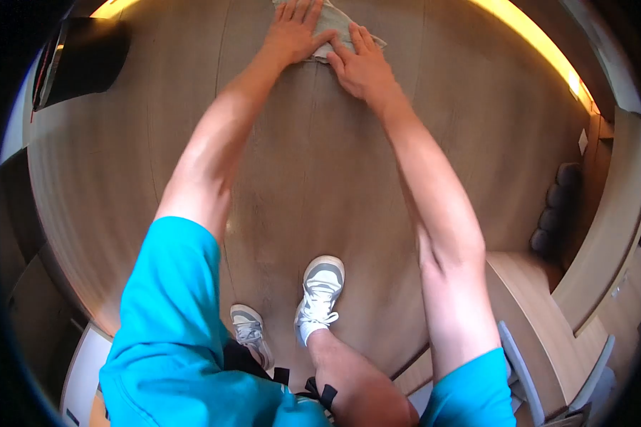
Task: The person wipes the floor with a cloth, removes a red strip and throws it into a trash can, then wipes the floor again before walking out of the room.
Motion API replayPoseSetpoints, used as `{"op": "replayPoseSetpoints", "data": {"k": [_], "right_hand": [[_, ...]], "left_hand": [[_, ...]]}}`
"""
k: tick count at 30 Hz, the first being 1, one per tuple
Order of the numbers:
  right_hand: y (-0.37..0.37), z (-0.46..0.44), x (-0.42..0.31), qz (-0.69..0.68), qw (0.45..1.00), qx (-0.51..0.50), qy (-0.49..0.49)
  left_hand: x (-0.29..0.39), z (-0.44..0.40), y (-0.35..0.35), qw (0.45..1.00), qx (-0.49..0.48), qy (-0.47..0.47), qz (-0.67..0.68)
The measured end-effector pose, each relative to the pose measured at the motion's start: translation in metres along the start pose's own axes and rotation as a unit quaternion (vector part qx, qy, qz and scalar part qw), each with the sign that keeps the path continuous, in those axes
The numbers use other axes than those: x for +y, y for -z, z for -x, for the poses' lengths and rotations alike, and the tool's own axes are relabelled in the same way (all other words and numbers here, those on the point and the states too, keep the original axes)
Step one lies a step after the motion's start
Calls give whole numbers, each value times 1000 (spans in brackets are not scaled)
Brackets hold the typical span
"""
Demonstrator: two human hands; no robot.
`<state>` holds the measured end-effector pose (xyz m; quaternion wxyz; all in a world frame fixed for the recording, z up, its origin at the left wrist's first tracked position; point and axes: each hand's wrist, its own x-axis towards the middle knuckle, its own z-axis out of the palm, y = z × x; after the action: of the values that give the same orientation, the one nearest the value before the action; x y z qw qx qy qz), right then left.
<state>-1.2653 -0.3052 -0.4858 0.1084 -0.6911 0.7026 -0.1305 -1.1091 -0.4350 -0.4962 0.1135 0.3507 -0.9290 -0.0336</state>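
A light grey-green cloth point(332, 27) lies flat on the wooden floor point(299, 164) at the top of the view. My left hand point(292, 32) rests on the left part of it with the fingers spread. On its right part lies my right hand point(363, 62), palm down, its fingers also apart. The thumbs of both hands come close together over the cloth. Part of the cloth is hidden beneath the hands.
My white and grey shoes point(322, 288) stand on the floor below. A black object point(89, 57) is at the upper left. Dark rounded cushions point(553, 210) and a light wooden furniture piece point(534, 306) are on the right. A lit strip point(541, 43) curves along the upper right.
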Motion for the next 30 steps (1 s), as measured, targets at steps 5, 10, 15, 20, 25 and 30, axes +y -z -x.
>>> {"op": "replayPoseSetpoints", "data": {"k": [5,10,15,20,25,30], "right_hand": [[5,46,-18,-29,998,40,24],[25,144,-47,-94,994,14,47],[40,267,-81,-117,986,-109,37],[31,216,-37,-115,991,-56,37],[26,106,57,-10,995,101,2],[30,120,59,-29,995,92,-31]], "left_hand": [[5,16,4,999,-7,-38,17],[58,99,33,983,-85,-153,51],[122,183,65,945,-196,-227,132],[101,114,30,935,-176,-285,116],[108,-17,-42,997,47,-63,19],[131,-25,-10,991,-88,-11,102]]}}
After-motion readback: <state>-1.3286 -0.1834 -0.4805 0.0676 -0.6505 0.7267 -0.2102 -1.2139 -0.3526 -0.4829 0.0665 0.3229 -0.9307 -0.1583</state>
